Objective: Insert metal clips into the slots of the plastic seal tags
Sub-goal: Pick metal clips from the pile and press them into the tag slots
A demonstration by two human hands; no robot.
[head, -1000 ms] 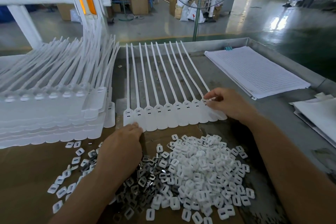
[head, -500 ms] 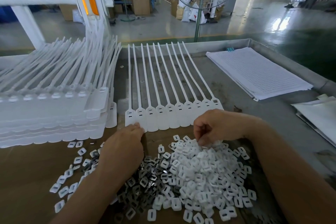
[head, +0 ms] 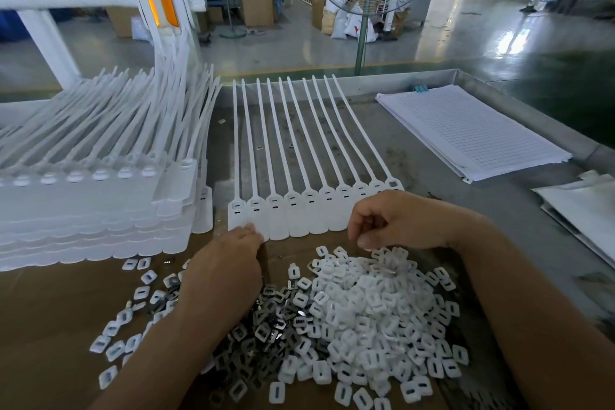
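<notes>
A joined row of white plastic seal tags (head: 299, 210) lies flat in the middle, with its slotted heads near me and its straps pointing away. My left hand (head: 226, 273) lies over dark metal clips (head: 266, 333), and its fingertips touch the lower edge of the leftmost tags. My right hand (head: 399, 220) hovers with curled fingers over the far edge of a heap of small white plastic pieces (head: 372, 309). It covers the lower ends of the rightmost tags. Whether it holds a piece is hidden.
A tall stack of tag rows (head: 93, 183) fills the left side. Brown cardboard (head: 50, 309) lies under the loose pieces. A gridded paper pad (head: 472, 130) and more sheets (head: 585, 206) lie at the right. The metal tray rim (head: 366, 83) bounds the far edge, and a fan pole (head: 361, 43) stands behind it.
My right hand came back from the rightmost tag head to the white heap, dipped into it, and has now lifted slightly. My left hand has stayed in place.
</notes>
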